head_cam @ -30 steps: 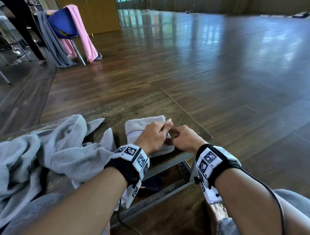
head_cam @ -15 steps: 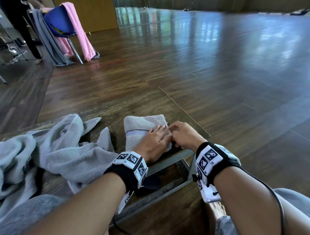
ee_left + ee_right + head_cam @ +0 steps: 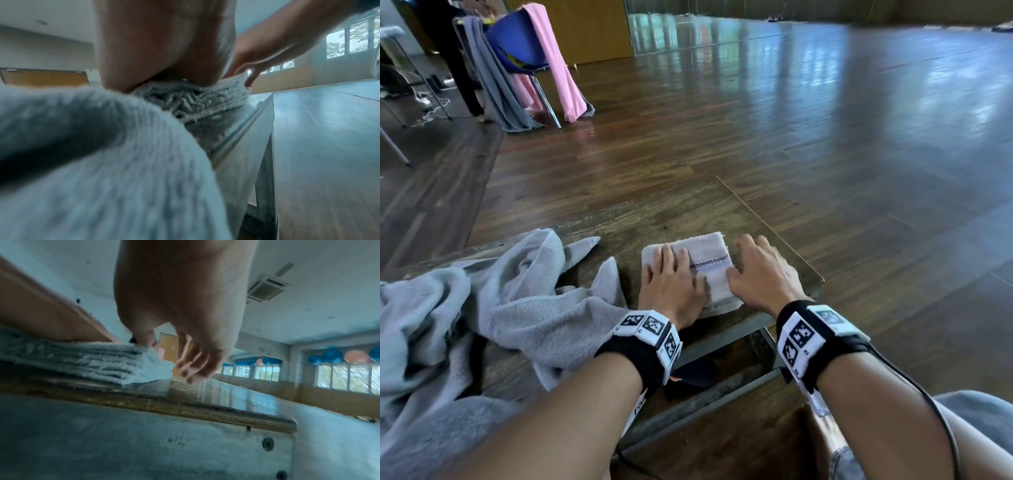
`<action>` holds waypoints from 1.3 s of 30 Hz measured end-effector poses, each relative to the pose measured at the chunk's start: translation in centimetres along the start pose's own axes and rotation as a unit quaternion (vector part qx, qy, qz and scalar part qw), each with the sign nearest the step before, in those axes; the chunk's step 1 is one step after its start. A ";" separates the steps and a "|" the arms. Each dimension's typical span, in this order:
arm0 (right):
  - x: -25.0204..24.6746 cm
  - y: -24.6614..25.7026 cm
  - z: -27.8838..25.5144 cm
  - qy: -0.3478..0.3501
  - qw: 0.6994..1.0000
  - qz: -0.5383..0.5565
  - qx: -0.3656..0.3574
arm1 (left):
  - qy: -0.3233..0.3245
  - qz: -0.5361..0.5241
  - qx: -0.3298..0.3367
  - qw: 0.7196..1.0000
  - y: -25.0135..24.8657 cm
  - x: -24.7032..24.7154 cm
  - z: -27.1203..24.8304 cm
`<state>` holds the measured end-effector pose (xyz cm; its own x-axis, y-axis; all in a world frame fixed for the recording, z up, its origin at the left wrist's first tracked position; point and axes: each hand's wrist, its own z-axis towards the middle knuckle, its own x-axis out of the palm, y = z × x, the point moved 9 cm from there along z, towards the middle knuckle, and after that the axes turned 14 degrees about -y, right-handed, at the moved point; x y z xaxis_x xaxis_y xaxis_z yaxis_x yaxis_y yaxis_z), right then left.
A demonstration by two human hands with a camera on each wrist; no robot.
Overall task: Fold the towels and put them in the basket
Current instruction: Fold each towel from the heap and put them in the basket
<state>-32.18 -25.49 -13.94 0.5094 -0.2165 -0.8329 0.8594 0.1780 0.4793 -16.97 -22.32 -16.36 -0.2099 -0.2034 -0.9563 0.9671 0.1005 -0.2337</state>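
Head view looks down; wrist views low, close; all share folded towel [image 3: 702, 260].

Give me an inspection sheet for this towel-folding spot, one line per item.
Surface: low wooden table on a metal frame, standing on a wood floor.
Job's things: folded white towel lying flat near the table's right end; no basket in view.
Clutter: crumpled grey towels heaped at the left.
Grippers: left hand pressing flat on the folded towel; right hand with spread fingers at its right edge.
Cables: black cable running from the right wristband.
Surroundings: blue chair draped with pink and grey cloth; a person standing beside it.
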 end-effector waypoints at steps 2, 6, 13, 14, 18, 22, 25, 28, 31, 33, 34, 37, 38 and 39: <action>-0.6 2.8 0.1 -0.051 0.994 0.036 -0.088 | 0.010 0.004 0.003 1.000 0.1 0.7 -0.3; 1.9 5.8 0.3 0.001 0.982 0.056 -0.178 | 0.038 -0.018 0.012 0.999 0.6 1.4 -0.1; 7.5 3.2 0.1 0.131 0.988 0.023 -0.076 | 0.071 -0.077 -0.009 0.994 2.4 2.4 0.7; 7.6 2.9 0.1 0.130 0.989 0.017 -0.068 | 0.074 -0.079 -0.018 0.994 2.7 2.6 0.8; 7.9 2.5 0.4 0.124 0.991 0.007 -0.049 | 0.085 -0.104 -0.069 0.989 3.5 2.9 1.3; 8.0 2.2 0.3 0.124 0.991 0.002 -0.046 | 0.085 -0.110 -0.089 0.986 3.7 3.0 1.8; 8.0 1.9 0.0 0.123 0.992 0.004 -0.030 | 0.096 -0.120 -0.094 0.984 3.9 3.0 2.3; 7.9 1.7 -0.1 0.121 0.992 0.001 -0.025 | 0.102 -0.105 -0.085 0.986 4.3 3.0 2.5; 7.9 1.7 0.0 0.120 0.992 -0.004 -0.027 | 0.097 -0.091 -0.075 0.988 4.5 2.7 2.4; 7.9 1.6 0.1 0.120 0.992 -0.009 -0.025 | 0.095 -0.082 -0.067 0.990 4.4 2.4 2.2; 7.9 1.5 0.2 0.121 0.992 -0.011 -0.021 | 0.095 -0.078 -0.063 0.990 4.3 2.3 2.0; 7.8 1.2 0.6 0.127 0.992 -0.013 -0.003 | 0.099 -0.067 -0.055 0.991 4.3 2.0 1.3; 7.8 1.1 0.6 0.128 0.992 -0.014 0.001 | 0.102 -0.064 -0.054 0.991 4.3 2.0 1.1; 7.8 1.2 0.6 0.130 0.991 -0.016 0.002 | 0.104 -0.063 -0.055 0.991 4.3 2.0 0.9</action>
<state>-27.20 -27.53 -19.68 0.4540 0.0321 -0.8904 0.8753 0.1709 0.4524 -13.10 -23.21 -19.11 -0.3632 -0.0175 -0.9316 0.9126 0.1947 -0.3594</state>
